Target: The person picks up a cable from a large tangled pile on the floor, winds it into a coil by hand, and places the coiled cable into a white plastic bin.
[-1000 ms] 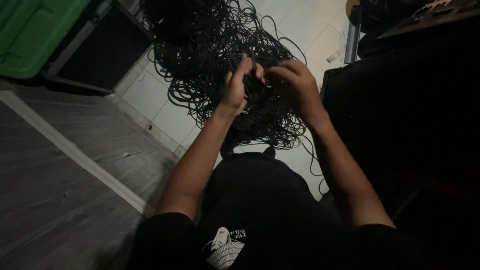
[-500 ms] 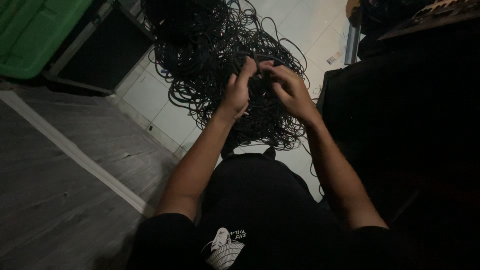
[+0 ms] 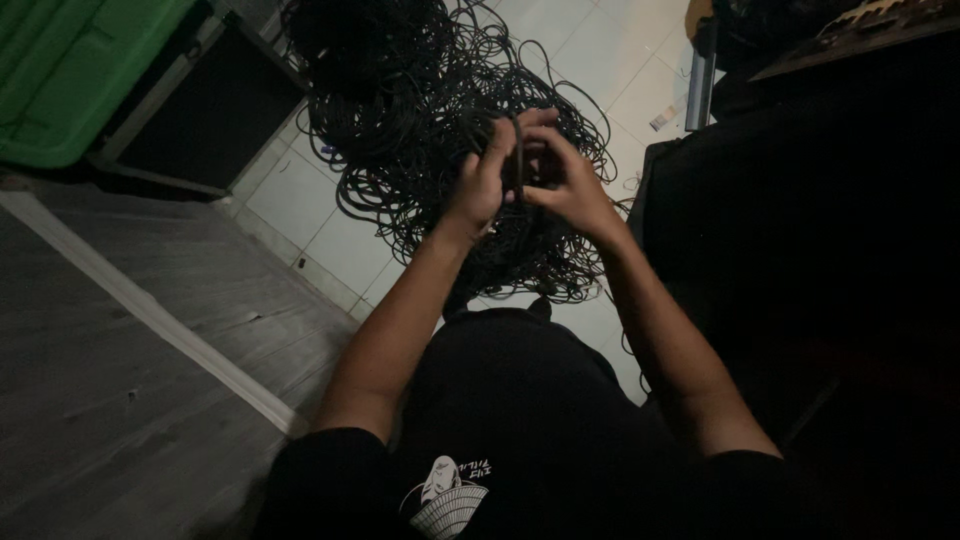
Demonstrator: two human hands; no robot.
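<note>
**Both hands working a black cable above the cable heap**

The pale tiled floor (image 3: 300, 200) fills the middle of the view, and on it lies the landmark here: a large tangled heap of black cables (image 3: 400, 110), loops spilling out in every direction. Left of the heap a grey plank floor (image 3: 120, 380) runs off at an angle, edged by a light strip. Up and to the left of the heap stands a dark case with metal edging (image 3: 200, 110), and beyond that a green plastic bin (image 3: 70, 70). To the right of the heap sits a big dark mass in deep shadow; what it is cannot be told. At its near corner a short metal post (image 3: 700, 90) stands upright on the tiles.

Below the heap, the person's black shirt (image 3: 520, 420) with a small white print fills the lower frame, both bare forearms reaching up from it.

The left hand (image 3: 487, 178) and the right hand (image 3: 568, 185) meet over the near right part of the heap, almost touching. Each grip is closed around a short stretch of black cable (image 3: 517, 160), which runs upright between the fingers and is held up off the heap, just above it. Where the cable's ends go is lost in the tangle.
</note>
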